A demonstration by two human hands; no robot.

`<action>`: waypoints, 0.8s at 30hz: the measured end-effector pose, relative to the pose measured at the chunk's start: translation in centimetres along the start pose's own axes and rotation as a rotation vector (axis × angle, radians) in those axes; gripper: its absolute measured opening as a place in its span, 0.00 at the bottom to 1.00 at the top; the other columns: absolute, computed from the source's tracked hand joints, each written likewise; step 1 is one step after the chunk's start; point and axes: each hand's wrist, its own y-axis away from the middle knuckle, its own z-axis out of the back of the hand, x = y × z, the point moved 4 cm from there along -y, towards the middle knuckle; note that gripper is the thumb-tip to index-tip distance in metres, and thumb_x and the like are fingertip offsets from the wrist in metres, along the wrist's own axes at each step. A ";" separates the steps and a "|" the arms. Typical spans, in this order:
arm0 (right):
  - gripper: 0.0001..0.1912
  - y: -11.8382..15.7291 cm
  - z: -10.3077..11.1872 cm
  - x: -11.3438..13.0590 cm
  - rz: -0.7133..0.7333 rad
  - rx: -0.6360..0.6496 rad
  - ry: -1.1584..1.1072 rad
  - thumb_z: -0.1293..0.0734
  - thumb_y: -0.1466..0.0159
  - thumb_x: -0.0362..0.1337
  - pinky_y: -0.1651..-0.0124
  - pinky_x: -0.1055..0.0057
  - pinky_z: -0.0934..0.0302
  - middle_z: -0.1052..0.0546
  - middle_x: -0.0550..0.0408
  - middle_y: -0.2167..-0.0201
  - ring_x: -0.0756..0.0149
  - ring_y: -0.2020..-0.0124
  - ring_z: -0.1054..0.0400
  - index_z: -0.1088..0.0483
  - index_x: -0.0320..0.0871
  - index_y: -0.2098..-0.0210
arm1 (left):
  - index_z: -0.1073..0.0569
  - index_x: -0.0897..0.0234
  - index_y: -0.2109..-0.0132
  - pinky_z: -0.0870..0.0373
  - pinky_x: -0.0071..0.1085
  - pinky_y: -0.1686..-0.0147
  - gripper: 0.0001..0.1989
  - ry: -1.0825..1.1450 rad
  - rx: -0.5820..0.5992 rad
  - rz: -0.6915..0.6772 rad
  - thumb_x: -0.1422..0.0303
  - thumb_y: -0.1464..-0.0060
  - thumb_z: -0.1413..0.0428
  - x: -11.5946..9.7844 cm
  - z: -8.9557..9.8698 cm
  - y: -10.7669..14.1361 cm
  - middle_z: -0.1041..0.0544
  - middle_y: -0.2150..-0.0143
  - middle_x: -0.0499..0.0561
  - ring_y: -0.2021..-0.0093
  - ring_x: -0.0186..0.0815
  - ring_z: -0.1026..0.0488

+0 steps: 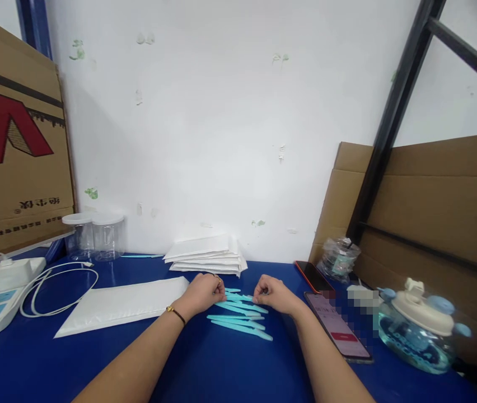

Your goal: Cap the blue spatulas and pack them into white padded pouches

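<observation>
Slim turquoise plastic sticks [241,323], shaped like eyebrow razors, lie crosswise in a loose row on the blue table. My left hand [205,292] has its fingers pinched at the left ends of the farther razors. At their right ends my right hand [272,293] is pinched too, thumb against fingers, on a razor. The fingers partly cover these ends. Several nearer razors lie untouched below both hands. A white padded envelope [125,303] rests flat just left of my left hand.
Behind my hands is a stack of white envelopes [205,254]. Two phones [339,327] and a water bottle [421,324] stand at the right. On the left are lidded clear jars [108,238], a white cable [32,291], a power strip [7,319] and a cardboard box [15,184].
</observation>
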 end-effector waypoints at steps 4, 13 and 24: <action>0.06 -0.3 1.2 -1.6 -0.061 -0.128 0.112 0.30 0.49 0.40 0.52 0.61 0.52 0.25 0.56 0.67 0.62 0.63 0.34 0.27 0.44 0.75 | 0.25 0.60 0.71 0.41 0.27 0.67 0.07 -0.032 -0.044 0.093 0.63 0.53 0.45 2.2 0.8 -0.1 0.24 0.70 0.47 0.68 0.35 0.29; 0.08 0.8 0.2 -0.4 -0.042 0.104 0.108 0.26 0.56 0.38 0.51 0.60 0.55 0.24 0.59 0.73 0.59 0.65 0.32 0.27 0.45 0.79 | 0.25 0.56 0.66 0.41 0.25 0.64 0.10 0.005 -0.025 -0.009 0.58 0.55 0.42 0.1 0.4 0.5 0.25 0.65 0.45 0.63 0.34 0.29; 0.03 0.0 1.4 -1.0 -0.025 -0.112 0.209 0.30 0.49 0.36 0.55 0.64 0.52 0.27 0.57 0.68 0.63 0.65 0.35 0.27 0.44 0.76 | 0.25 0.60 0.71 0.42 0.30 0.63 0.06 -0.075 -0.050 0.053 0.66 0.50 0.46 1.6 1.2 0.1 0.24 0.70 0.48 0.65 0.38 0.29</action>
